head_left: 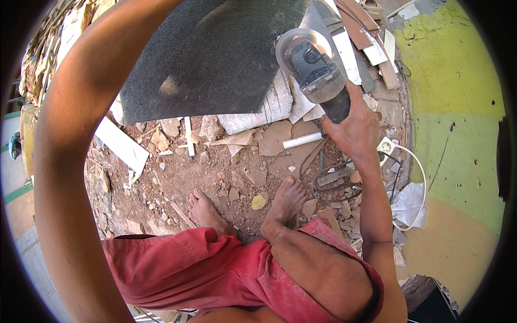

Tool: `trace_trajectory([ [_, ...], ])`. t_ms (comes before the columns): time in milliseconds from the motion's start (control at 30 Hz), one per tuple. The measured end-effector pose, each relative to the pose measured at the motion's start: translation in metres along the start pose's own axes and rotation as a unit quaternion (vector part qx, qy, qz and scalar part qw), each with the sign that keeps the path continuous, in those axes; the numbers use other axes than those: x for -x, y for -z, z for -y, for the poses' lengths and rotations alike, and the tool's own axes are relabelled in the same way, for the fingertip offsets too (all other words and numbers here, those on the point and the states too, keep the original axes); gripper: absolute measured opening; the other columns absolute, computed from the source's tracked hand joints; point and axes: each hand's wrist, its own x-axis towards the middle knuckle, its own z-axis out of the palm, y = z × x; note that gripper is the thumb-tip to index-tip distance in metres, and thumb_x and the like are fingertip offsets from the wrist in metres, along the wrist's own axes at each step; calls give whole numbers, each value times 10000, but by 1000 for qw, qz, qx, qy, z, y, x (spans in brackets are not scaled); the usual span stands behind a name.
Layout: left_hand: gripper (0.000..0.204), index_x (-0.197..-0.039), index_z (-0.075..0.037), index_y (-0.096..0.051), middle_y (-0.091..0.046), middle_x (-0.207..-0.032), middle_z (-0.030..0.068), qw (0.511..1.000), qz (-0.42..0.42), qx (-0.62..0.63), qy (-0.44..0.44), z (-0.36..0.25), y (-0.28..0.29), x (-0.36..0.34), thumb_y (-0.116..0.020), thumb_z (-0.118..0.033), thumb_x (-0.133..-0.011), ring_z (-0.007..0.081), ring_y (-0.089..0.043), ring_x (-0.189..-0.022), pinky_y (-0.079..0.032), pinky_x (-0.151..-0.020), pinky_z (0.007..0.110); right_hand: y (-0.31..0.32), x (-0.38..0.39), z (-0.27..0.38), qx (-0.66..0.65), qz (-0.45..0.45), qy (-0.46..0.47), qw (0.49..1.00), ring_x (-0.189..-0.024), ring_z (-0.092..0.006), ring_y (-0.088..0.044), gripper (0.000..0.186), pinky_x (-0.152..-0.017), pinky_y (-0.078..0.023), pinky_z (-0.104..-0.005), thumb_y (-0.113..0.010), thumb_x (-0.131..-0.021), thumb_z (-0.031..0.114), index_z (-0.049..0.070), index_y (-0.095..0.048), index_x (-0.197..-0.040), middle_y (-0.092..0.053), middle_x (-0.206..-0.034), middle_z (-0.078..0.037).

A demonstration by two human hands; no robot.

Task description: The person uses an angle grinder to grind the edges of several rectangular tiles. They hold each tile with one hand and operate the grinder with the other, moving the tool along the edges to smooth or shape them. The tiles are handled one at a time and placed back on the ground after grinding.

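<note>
My right hand (353, 126) is wrapped round the body of a black angle grinder (318, 72), with its head pointing away from me. The round disc (291, 48) at its head sits beside the right edge of a dark grey rough sheet (199, 64). A black cord trails from below my right hand to the ground. My left forearm (64, 161) rises along the left side and leaves the picture at the top, so the left hand is out of sight. A short white tube (301, 141) lies just left of my right hand.
Rubble and dirt (215, 169) surround my bare feet (285, 199). A white socket strip (386, 146) with a white cord lies by the yellow-green wall (458, 134). Offcut strips (377, 54) are piled at far right; a white strip (123, 145) lies at left.
</note>
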Motion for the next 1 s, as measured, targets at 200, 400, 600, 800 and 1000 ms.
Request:
trace_trajectory([
  [200, 658, -752, -31, -719, -683, -772, 209, 1000, 4, -11, -3, 0, 0, 0, -512, -643, -876, 371, -676, -789, -506, -736, 481, 3, 0, 2, -3, -5, 1, 1000, -947, -370, -664, 696, -817, -521, -442, -761, -684, 163, 66, -488, -1317, -661, -1080, -197],
  [400, 664, -764, -31, -721, -687, -784, 204, 1000, 5, -5, -5, -1, 1, 1, -507, -649, -876, 368, -677, -808, -506, -743, 483, 5, -1, 4, 10, -3, 1, 1000, -939, -361, -666, 692, -815, -523, -435, -762, -679, 153, 62, -493, -1310, -661, -1060, -198],
  [600, 655, -770, -37, -726, -688, -790, 205, 1000, 9, -5, 0, -1, 1, 0, -509, -646, -877, 367, -678, -812, -507, -745, 483, 5, -2, 4, 8, -7, 9, 1000, -945, -353, -663, 693, -820, -524, -430, -765, -669, 136, 62, -496, -1303, -657, -1067, -187],
  [800, 659, -760, -34, -725, -686, -782, 206, 1000, 12, -6, 4, -2, 2, -1, -511, -647, -874, 369, -679, -806, -509, -743, 480, 5, -2, 3, 11, -7, 11, 1000, -944, -358, -662, 704, -820, -525, -431, -769, -663, 131, 65, -494, -1307, -655, -1079, -183],
  [1000, 665, -753, -32, -723, -687, -786, 207, 1000, 13, -13, 1, -1, 0, -1, -510, -651, -873, 371, -678, -807, -509, -742, 480, 5, -2, 4, 11, -7, 11, 1000, -952, -356, -661, 704, -815, -527, -429, -770, -668, 130, 66, -491, -1311, -653, -1088, -184],
])
